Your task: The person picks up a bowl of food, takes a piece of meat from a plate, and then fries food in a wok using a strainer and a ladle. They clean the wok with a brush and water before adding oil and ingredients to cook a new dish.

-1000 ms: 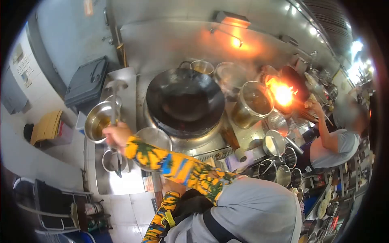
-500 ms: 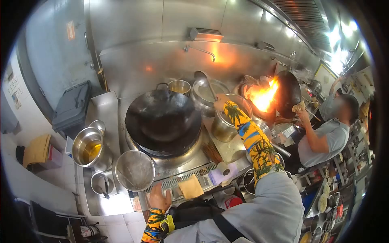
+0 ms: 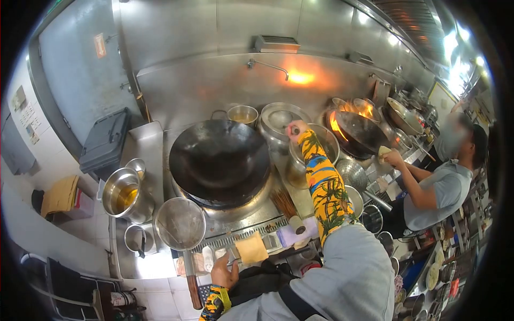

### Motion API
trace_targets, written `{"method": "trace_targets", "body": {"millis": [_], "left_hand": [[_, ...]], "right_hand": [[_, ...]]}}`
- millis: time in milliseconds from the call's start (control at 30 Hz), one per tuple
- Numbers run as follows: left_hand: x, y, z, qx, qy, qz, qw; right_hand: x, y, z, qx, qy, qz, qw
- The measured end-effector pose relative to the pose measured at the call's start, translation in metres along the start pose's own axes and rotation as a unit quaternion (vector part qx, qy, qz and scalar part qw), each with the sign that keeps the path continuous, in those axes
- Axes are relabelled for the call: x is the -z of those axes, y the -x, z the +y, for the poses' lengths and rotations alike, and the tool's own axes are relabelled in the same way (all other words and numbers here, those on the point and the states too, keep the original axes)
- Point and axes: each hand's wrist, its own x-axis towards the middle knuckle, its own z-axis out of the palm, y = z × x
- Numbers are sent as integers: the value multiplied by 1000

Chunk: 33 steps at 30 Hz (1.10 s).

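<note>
My right hand [image 3: 297,130] is closed around the end of a ladle handle [image 3: 294,129], over the near rim of a steel pot [image 3: 316,128]; the ladle's bowl is hidden. A lidded steel pot [image 3: 284,113] stands just behind. To the left, a large black wok [image 3: 219,160] sits on the burner, its inside dark. My left hand [image 3: 224,272] is at the stove's front edge, thumb and fingers apart, holding nothing I can see. Beside it lies a round mesh strainer [image 3: 180,224] with a wooden-ended handle. A folded yellow cloth [image 3: 251,248] and a bamboo brush [image 3: 286,208] lie near.
At right, a co-worker [image 3: 441,182] grips a flaming wok [image 3: 361,134] with a cloth. A perforated skimmer [image 3: 352,174] rests between us. At left are a pot of yellow oil [image 3: 127,198] and a grey bin [image 3: 105,142]. A faucet [image 3: 270,67] juts from the back wall.
The ladle, earlier raised with its bowl showing, has swung so that mainly its handle end shows. The co-worker's wok has come down from its steep tilt, and its flames have shrunk.
</note>
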Motion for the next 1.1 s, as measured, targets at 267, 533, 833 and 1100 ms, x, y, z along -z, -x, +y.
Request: {"method": "trace_targets", "body": {"millis": [267, 533, 833, 1100], "left_hand": [[8, -10, -11, -76, 9, -16, 997], [4, -9, -20, -112, 45, -77, 990], [4, -4, -1, -130, 55, -91, 986], [-26, -55, 40, -91, 75, -112, 987]], "right_hand": [[66, -10, -86, 56, -73, 97, 991], [115, 11, -170, -574, -805, -5, 151], [144, 82, -274, -642, -700, -85, 300], [161, 141, -311, -507, -440, -272, 690]]}}
